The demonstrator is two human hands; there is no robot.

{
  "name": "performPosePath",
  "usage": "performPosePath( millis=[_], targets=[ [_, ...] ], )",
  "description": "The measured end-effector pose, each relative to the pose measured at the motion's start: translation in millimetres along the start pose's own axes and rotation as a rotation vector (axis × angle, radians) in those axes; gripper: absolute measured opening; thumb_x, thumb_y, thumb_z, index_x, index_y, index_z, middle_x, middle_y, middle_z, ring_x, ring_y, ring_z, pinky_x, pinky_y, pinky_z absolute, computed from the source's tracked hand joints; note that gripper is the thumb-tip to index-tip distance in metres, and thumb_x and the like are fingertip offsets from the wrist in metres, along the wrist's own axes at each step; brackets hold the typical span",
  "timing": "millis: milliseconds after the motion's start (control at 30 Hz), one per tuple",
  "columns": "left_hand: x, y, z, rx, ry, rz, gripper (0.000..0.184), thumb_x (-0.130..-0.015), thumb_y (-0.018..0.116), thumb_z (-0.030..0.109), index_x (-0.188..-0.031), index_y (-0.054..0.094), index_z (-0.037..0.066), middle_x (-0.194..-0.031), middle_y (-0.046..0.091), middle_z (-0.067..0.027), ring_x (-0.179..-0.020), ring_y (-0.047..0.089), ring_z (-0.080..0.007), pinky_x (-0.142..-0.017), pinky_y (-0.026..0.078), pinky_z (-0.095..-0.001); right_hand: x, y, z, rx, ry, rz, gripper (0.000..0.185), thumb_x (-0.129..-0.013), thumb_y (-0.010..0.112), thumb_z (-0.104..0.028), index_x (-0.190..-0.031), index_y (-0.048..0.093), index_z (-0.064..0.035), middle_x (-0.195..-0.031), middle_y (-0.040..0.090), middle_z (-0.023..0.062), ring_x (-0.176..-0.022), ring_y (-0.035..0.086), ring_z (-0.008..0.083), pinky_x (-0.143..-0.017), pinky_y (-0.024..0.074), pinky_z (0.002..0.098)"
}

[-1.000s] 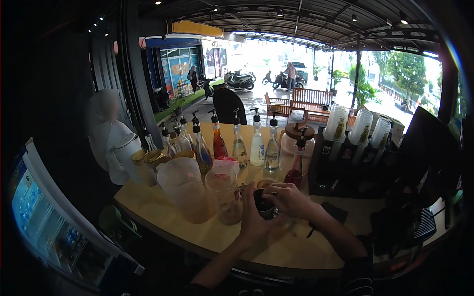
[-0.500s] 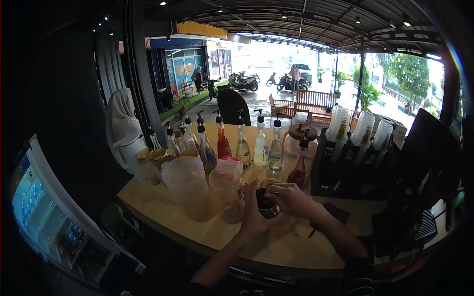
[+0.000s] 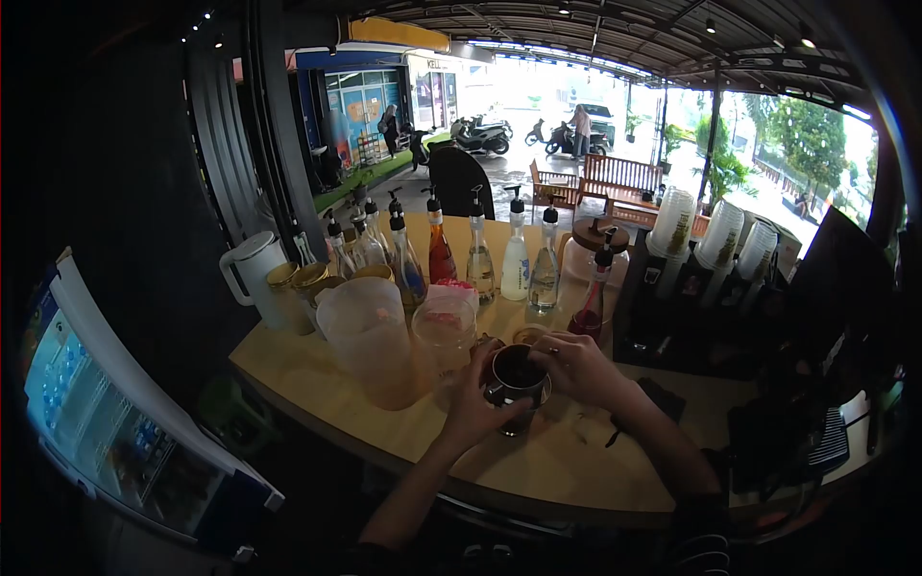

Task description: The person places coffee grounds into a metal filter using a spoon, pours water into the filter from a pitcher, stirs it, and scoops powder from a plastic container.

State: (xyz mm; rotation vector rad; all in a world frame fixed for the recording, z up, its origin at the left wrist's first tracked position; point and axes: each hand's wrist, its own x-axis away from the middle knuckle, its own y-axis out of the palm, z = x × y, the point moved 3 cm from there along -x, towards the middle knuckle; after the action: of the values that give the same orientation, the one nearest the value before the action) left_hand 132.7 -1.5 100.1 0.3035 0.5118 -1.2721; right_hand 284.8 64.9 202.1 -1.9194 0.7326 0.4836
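My left hand (image 3: 473, 398) wraps round the side of a shiny dark metal cup (image 3: 520, 392) over the near part of the counter. The cup's mouth faces up, and its inside looks dark. At the cup's right rim is my right hand (image 3: 576, 365), its fingers pinched together; what they hold, if anything, is too small and dark to make out. Just left of the cup stands a clear plastic jug (image 3: 445, 331). Farther left is a larger frosted pitcher (image 3: 363, 331). Beyond my right hand a pump bottle of red syrup (image 3: 588, 312) stands upright.
Several pump bottles, one of them orange-red (image 3: 441, 254), line the counter's back. A lidded glass jar (image 3: 595, 254) and stacked plastic cups (image 3: 672, 223) stand to the right. At left are a white jug (image 3: 254, 274) and a drinks fridge (image 3: 125, 403).
My right hand has drawn back from over the cup's mouth to its right rim. The cup's opening now shows more fully. A person behind the white jug has left view.
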Motion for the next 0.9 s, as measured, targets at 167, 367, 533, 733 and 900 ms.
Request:
performPosePath(
  millis=[167, 367, 533, 733, 900],
  targets=[
    [-2.5, -2.4, 0.1, -0.348, 0.034, 0.038, 0.084, -0.06, 0.086, 0.031, -0.129, 0.046, 0.006, -0.114, 0.056, -0.0155, -0.11, 0.054, -0.0297, -0.096, 0.042, -0.0413, -2.4, 1.3, 4.2, 0.01, 0.024, -0.015, 0.01, -0.085, 0.059, -0.005, -0.087, 0.056, 0.0052, -0.083, 0.058, 0.0182, -0.079, 0.06, 0.0375, -0.068, 0.0476, 0.0415],
    [-4.0, -3.3, 9.7, -0.375, -0.063, -0.027, 0.08, -0.061, 0.088, 0.027, -0.125, 0.049, 0.001, -0.118, 0.053, -0.015, -0.109, 0.058, -0.0225, -0.092, 0.05, -0.0347, 0.3, 0.7, 3.4, 0.02, 0.087, -0.052, 0.011, -0.085, 0.059, -0.005, -0.089, 0.056, 0.0043, -0.08, 0.057, 0.0167, -0.081, 0.059, 0.0357, -0.071, 0.0472, 0.0421],
    [-2.8, -2.3, 15.5, -0.302, -0.08, -0.026, 0.078, -0.06, 0.088, 0.027, -0.123, 0.05, -0.001, -0.114, 0.056, -0.0144, -0.104, 0.06, -0.0221, -0.089, 0.051, -0.0339, -1.6, 3.3, -2.1, 0.087, -0.012, 0.007, 0.009, -0.084, 0.061, -0.004, -0.089, 0.058, 0.0022, -0.076, 0.056, 0.0143, -0.077, 0.058, 0.0328, -0.07, 0.0465, 0.0408],
    [-2.7, -2.9, 8.8, -0.352, -0.031, 0.02, 0.076, -0.06, 0.088, 0.025, -0.12, 0.051, -0.002, -0.11, 0.059, -0.0145, -0.101, 0.062, -0.0212, -0.089, 0.051, -0.0333, 0.9, 0.0, -3.3, 0.128, -0.03, -0.03, 0.009, -0.083, 0.061, -0.003, -0.09, 0.058, 0.0013, -0.078, 0.056, 0.0127, -0.077, 0.058, 0.0314, -0.069, 0.0461, 0.0402],
    [-4.3, -2.7, 9.3, -0.331, -0.01, 0.028, 0.073, -0.059, 0.088, 0.024, -0.118, 0.053, -0.002, -0.107, 0.062, -0.014, -0.099, 0.063, -0.0204, -0.088, 0.051, -0.0335, 3.3, 0.5, -3.7, 0.087, -0.024, -0.052, 0.009, -0.083, 0.061, -0.003, -0.091, 0.058, 0.0008, -0.078, 0.057, 0.013, -0.077, 0.058, 0.0314, -0.069, 0.0459, 0.0397]
  ],
)
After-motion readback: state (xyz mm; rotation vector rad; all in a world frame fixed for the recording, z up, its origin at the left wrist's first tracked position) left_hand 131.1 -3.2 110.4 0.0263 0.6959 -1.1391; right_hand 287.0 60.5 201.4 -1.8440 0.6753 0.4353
